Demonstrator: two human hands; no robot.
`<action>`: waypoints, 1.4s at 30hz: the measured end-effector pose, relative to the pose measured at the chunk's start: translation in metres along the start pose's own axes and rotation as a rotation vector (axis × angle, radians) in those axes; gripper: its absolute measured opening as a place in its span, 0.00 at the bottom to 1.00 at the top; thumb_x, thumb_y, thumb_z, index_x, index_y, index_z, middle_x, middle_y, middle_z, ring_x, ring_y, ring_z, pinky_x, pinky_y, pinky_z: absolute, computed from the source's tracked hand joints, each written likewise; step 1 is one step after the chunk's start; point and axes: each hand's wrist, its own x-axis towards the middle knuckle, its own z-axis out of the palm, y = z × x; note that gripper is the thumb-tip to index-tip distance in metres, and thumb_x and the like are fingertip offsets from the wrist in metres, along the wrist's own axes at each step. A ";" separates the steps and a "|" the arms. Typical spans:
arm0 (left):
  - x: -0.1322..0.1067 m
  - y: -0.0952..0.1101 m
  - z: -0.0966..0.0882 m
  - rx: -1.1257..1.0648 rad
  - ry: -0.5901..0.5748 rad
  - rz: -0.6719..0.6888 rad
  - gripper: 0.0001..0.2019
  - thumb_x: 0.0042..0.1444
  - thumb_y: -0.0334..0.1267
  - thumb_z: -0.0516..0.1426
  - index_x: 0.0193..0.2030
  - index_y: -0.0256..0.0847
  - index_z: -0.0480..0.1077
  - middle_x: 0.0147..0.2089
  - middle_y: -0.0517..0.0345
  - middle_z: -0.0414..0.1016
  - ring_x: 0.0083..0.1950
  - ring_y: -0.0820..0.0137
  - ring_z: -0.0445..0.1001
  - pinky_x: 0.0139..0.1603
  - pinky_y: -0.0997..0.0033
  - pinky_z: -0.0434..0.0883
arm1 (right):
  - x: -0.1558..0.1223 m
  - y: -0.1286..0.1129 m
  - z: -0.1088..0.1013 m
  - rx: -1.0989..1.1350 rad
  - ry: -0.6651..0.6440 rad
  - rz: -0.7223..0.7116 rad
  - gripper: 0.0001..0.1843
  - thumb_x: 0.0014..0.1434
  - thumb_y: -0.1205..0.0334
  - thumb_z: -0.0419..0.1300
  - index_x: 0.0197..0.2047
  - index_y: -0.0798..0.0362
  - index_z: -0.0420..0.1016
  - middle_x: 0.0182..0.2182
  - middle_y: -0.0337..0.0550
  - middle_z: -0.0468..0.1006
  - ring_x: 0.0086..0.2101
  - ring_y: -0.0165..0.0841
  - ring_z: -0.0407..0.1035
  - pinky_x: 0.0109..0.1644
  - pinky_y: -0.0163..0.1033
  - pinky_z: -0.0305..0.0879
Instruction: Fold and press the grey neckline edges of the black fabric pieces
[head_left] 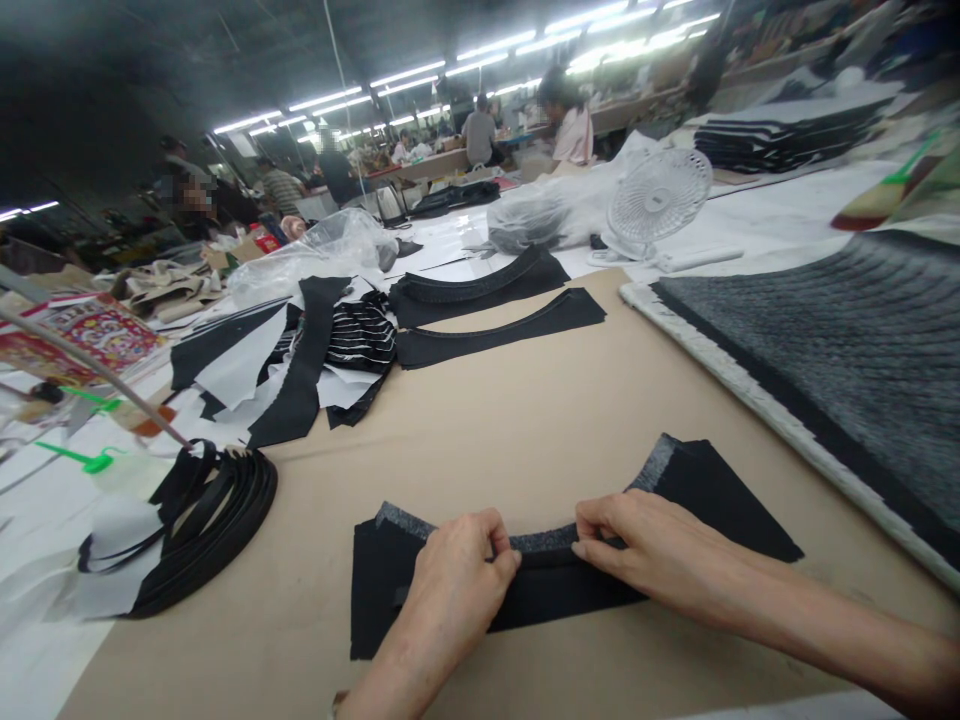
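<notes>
Head view | left hand pinching the concave edge of a curved black fabric panel | right hand pinching that edge farther right | panel lying on brown worktop sheet, grey speckled strip edging its curve | black strip bundle lying leftward | white fan standing beyond

Free run of tan board beyond left hand and right hand, up to the two curved black pieces. Sideways, coiled black strips block left, grey ribbed fabric blocks right. Nearer in, black panel and right forearm take up space.
</notes>
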 end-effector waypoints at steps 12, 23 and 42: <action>0.002 0.006 0.006 0.053 0.033 -0.024 0.04 0.50 0.39 0.56 0.26 0.45 0.69 0.25 0.64 0.71 0.30 0.71 0.67 0.29 0.72 0.50 | 0.001 -0.003 -0.001 -0.046 0.029 0.035 0.10 0.58 0.64 0.52 0.25 0.51 0.68 0.23 0.38 0.73 0.26 0.30 0.63 0.28 0.35 0.45; 0.002 0.007 0.009 0.093 0.055 -0.020 0.05 0.50 0.37 0.55 0.26 0.44 0.69 0.26 0.62 0.72 0.31 0.70 0.68 0.30 0.71 0.50 | 0.004 -0.001 0.003 -0.075 0.045 0.037 0.11 0.57 0.65 0.52 0.24 0.52 0.67 0.21 0.38 0.71 0.24 0.30 0.62 0.27 0.35 0.44; 0.004 0.008 0.009 0.106 0.040 -0.022 0.06 0.52 0.37 0.54 0.27 0.44 0.71 0.28 0.60 0.75 0.32 0.69 0.70 0.29 0.71 0.52 | 0.004 -0.005 -0.001 -0.129 0.024 0.038 0.11 0.58 0.66 0.52 0.25 0.52 0.69 0.22 0.40 0.73 0.25 0.32 0.66 0.27 0.36 0.43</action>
